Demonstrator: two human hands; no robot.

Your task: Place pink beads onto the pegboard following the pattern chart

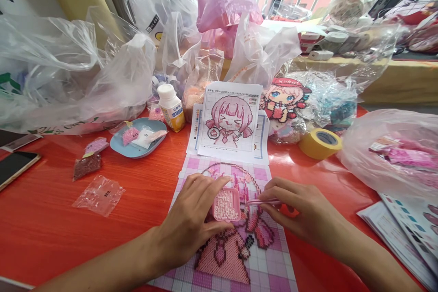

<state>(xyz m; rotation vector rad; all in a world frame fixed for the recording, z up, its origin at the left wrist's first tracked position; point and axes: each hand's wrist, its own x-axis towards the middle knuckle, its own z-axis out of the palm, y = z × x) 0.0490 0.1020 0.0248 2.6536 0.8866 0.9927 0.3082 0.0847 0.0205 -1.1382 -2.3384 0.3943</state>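
Pink-and-white checked boards (277,267) are closest, lying on a red table (48,223) with a half-filled bead picture (224,260) on top. Right over it, the left hand (186,219) is curled partway, thumb and fingers gripping a small pink tray (238,204) of pale beads (226,206). The right hand (303,205) is pinched tight on pink tweezers (263,201), tips just beside the tray's right edge, though I can't tell if they've got a bead. Bit further out there's a flat little bag (99,195) marked 112, then a blue plate (118,149) with bead packets and a yellow tape roll (320,143) off to the right. Printed pattern sheet (227,121) stands behind the picture, white-capped bottle (171,107) to its left. Way back: a pink plastic bag (226,0) by the window.
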